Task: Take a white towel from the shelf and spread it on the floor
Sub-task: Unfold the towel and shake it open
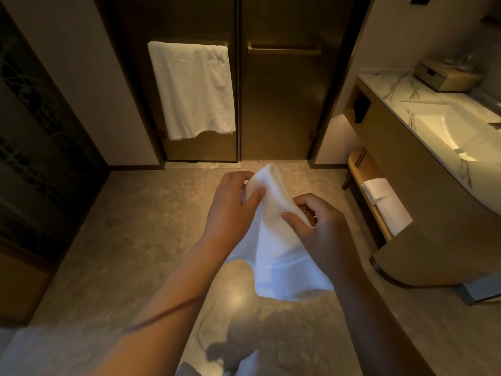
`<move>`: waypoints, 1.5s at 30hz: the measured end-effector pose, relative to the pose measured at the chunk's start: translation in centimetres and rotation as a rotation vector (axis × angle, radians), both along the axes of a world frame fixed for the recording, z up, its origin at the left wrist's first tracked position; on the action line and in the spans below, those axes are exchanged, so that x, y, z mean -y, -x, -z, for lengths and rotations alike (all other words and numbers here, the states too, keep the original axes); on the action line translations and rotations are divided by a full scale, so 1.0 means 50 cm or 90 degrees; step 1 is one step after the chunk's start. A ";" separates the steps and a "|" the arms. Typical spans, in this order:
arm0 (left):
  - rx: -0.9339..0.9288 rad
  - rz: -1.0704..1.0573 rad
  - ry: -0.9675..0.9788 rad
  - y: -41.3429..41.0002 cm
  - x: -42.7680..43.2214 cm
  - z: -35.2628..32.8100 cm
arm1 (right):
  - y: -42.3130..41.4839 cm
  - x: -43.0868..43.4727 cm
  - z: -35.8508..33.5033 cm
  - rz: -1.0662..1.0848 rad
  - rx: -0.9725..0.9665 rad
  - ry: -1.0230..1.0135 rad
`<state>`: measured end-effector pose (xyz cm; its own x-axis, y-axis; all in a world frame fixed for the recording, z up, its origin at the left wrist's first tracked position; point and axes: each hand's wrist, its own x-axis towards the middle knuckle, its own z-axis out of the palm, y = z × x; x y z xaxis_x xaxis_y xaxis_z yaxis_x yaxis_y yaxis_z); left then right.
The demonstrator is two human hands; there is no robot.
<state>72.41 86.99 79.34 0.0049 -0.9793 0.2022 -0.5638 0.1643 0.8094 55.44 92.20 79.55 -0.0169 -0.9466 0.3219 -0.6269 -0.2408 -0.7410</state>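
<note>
A white towel hangs in the air in front of me, above the stone floor. My left hand pinches its upper left edge between thumb and fingers. My right hand grips the upper right edge with curled fingers. The towel's top is bunched between the two hands and its lower part hangs loose, partly unfolded. The low wooden shelf under the vanity, at the right, holds two more folded white towels.
A large white towel hangs on a bar on the left glass door. The right door has a bare bar. A marble vanity with a sink stands at the right, a dark screen at the left.
</note>
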 end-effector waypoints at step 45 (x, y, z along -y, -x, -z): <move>-0.292 0.008 -0.161 0.020 -0.054 -0.024 | -0.005 0.022 0.034 -0.062 -0.035 -0.039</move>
